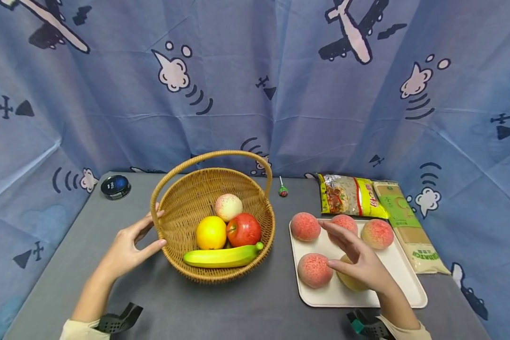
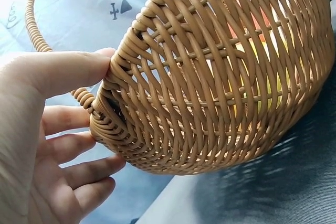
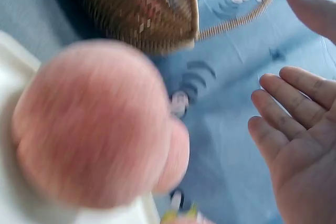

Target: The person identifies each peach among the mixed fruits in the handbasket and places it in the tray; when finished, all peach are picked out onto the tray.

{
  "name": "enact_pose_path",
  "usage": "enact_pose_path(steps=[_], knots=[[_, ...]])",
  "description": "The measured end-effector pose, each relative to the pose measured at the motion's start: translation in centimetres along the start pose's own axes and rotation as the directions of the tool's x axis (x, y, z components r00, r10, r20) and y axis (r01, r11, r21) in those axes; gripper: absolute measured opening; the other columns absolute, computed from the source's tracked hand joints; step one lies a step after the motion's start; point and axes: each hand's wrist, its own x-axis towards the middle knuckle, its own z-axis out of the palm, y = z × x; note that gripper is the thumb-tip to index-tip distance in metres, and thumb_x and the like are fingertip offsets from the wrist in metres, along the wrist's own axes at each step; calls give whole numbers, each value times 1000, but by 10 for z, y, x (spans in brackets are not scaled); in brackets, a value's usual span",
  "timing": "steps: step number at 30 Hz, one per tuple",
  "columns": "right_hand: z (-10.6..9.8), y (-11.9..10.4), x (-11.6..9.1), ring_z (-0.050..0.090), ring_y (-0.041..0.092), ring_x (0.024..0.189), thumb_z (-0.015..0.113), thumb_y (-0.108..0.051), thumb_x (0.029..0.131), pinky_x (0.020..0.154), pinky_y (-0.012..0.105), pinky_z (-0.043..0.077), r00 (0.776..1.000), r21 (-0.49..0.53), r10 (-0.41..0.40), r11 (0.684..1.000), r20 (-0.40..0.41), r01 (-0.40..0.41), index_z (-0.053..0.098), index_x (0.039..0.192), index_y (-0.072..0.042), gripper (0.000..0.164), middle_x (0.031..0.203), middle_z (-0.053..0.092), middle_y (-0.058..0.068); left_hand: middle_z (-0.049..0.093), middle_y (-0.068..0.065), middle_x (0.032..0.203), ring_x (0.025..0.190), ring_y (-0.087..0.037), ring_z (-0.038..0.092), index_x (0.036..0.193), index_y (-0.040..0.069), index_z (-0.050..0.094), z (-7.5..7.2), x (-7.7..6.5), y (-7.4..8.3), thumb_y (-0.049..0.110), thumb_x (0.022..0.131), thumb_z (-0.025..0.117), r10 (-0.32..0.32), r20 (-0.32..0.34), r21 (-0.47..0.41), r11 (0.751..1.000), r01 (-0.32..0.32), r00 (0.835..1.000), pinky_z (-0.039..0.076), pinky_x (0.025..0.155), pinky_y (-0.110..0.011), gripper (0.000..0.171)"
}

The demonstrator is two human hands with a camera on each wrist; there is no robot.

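Note:
A wicker basket (image 1: 176, 241) with a tall arched handle stands on the grey table. Inside it lie a pale peach (image 1: 228, 207), an orange (image 1: 211, 233), a red apple (image 1: 244, 229) and a banana (image 1: 223, 256). My left hand (image 1: 125, 248) holds its left rim by the foot of the handle, thumb and fingers on either side. Over a white tray (image 1: 401, 278) my right hand (image 1: 367, 264) hovers with fingers extended and palm bare. Several pink peaches (image 1: 315, 270) rest on that tray; a yellowish one (image 1: 352, 278) is partly hidden beneath the hand.
Behind the tray lies a yellow-edged food packet (image 1: 344, 195), with a long green and tan packet (image 1: 410, 226) at its right. A small lollipop (image 1: 283, 189) lies right of the basket. The round black device (image 1: 115, 187) sits at the back left, before a blue curtain (image 1: 238, 85).

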Motion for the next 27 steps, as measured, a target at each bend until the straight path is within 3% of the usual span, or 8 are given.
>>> enact_pose_path(steps=[5, 10, 14, 20, 24, 27], knots=[[12, -21, 37, 30, 10, 140, 65, 10, 81, 114, 15, 26, 992, -75, 13, 997, 123, -4, 33, 146, -5, 74, 150, 34, 19, 49, -25, 138, 120, 7, 40, 136, 3, 51, 1, 1, 0, 6, 79, 74, 18, -15, -13, 1000, -19, 1000, 36, 97, -3, 62], [22, -34, 75, 31, 11, 140, 69, -1, 83, 115, 17, 27, 973, -113, -19, 993, 228, 46, 36, 145, -11, 71, 150, 37, 11, 48, -26, 138, 119, 8, 40, 136, 4, 51, 1, 1, -1, 7, 79, 74, 11, -10, -16, 1000, -12, 1000, 36, 97, -3, 62], [30, -36, 105, 31, 14, 140, 70, -3, 83, 116, 20, 27, 957, -100, -45, 992, 288, 77, 37, 145, -8, 70, 149, 38, 13, 47, -26, 139, 119, 8, 40, 136, 4, 51, 2, 1, -2, 7, 79, 74, 7, -10, -20, 1000, -7, 1000, 36, 97, -3, 62], [48, -42, 146, 34, 16, 139, 70, -7, 84, 118, 36, 29, 942, -71, 10, 997, 336, 15, 40, 143, -10, 67, 148, 41, 6, 47, -27, 138, 118, 11, 40, 136, 3, 51, 2, 0, -3, 6, 79, 74, 12, -15, -29, 1000, -13, 1000, 36, 97, -4, 61], [63, -48, 172, 37, 21, 138, 73, -14, 83, 116, 43, 31, 928, -57, 1, 998, 372, 22, 42, 141, -6, 66, 145, 44, 7, 47, -27, 138, 119, 9, 40, 136, 4, 51, 2, 1, -2, 7, 79, 74, 5, -13, -28, 1000, -5, 1000, 36, 97, -3, 61], [72, -50, 191, 38, 23, 137, 72, -11, 83, 116, 40, 32, 917, -40, -19, 998, 398, 38, 41, 140, -1, 66, 144, 45, 13, 48, -26, 138, 119, 7, 40, 136, 4, 51, 2, 1, -2, 7, 80, 73, -2, -9, -24, 1000, 2, 1000, 36, 97, -3, 61]])
